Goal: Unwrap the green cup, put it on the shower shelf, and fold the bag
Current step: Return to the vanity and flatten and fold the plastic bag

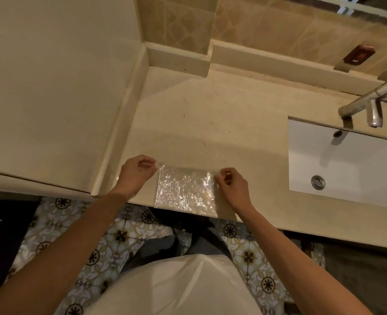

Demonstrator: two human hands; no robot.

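A clear, crinkled plastic bag [184, 190] lies flat on the beige counter [199, 123], its near edge hanging slightly over the counter's front edge. My left hand [136, 172] pinches the bag's far left corner between thumb and fingers. My right hand [230, 184] pinches the far right corner the same way. The bag is stretched between the two hands. No green cup and no shower shelf are in view.
A white rectangular sink [347, 164] with a metal drain is set into the counter at the right, under a chrome faucet [369, 105]. A beige wall panel [51, 87] rises at the left. Patterned floor tiles [92, 258] lie below the counter.
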